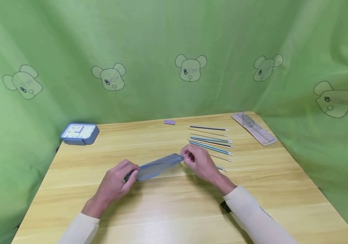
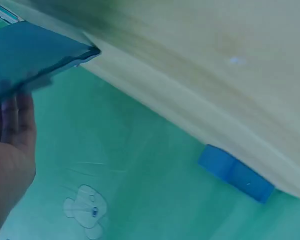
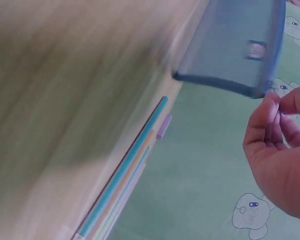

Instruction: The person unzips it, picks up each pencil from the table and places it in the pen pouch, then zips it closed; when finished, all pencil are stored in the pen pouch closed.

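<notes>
A translucent blue-grey zip pouch (image 1: 160,166) is stretched between both hands above the middle of the table. My left hand (image 1: 116,179) grips its left end, thumb below and fingers above. At the opposite corner, my right hand (image 1: 199,163) pinches the pouch's edge between thumb and fingertips. In the right wrist view, the pouch (image 3: 225,45) shows a dark rim and a small pale label, and the thumb and forefinger of the right hand (image 3: 277,145) meet at its corner. Several pencils (image 1: 211,148) lie side by side just beyond and beside the right hand.
A blue-framed clock (image 1: 79,133) stands at the table's back left. Near the back edge lies a purple eraser (image 1: 169,122). A pale pink flat packet, apparently with a ruler (image 1: 254,129), rests at the back right. Green curtain (image 1: 149,84) surrounds the wooden table.
</notes>
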`<action>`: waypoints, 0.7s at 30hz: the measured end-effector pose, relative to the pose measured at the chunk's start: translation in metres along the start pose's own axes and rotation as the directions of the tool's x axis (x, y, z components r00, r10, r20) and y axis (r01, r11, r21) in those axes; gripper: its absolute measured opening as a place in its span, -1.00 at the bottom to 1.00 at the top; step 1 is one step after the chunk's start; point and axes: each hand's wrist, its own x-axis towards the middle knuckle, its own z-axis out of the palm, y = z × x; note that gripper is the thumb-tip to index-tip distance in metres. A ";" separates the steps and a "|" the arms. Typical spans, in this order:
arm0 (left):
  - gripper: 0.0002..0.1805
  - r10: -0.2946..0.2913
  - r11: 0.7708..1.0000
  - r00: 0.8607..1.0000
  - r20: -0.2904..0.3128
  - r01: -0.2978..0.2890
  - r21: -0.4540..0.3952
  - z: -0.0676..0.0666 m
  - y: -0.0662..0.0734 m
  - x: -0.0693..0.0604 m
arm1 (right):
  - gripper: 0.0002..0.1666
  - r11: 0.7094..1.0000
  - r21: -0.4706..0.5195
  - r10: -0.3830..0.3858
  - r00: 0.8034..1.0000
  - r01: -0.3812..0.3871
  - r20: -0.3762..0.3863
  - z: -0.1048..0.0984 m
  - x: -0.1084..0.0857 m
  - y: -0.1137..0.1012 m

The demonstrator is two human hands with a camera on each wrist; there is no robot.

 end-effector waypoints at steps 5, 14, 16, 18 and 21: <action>-0.75 0.073 0.982 0.985 0.153 -0.098 0.161 0.010 0.002 0.009 | -0.82 0.993 0.093 0.062 0.995 -0.070 0.079 0.001 -0.001 0.001; -0.52 0.108 0.950 0.933 0.343 -0.198 0.240 0.010 -0.001 0.031 | -0.75 0.921 0.321 0.128 0.949 -0.222 0.289 -0.004 0.007 0.008; -0.55 0.108 0.950 0.915 0.389 -0.210 0.230 0.007 -0.001 0.037 | -0.73 0.897 0.365 0.122 0.934 -0.248 0.336 -0.005 0.010 0.014; -0.57 0.098 0.952 0.895 0.436 -0.212 0.220 0.004 0.001 0.041 | -0.71 0.876 0.397 0.110 0.916 -0.272 0.385 -0.005 0.012 0.019; -0.61 0.072 0.965 0.866 0.494 -0.185 0.184 0.001 0.006 0.046 | -0.70 0.856 0.411 0.111 0.888 -0.313 0.445 -0.004 0.016 0.025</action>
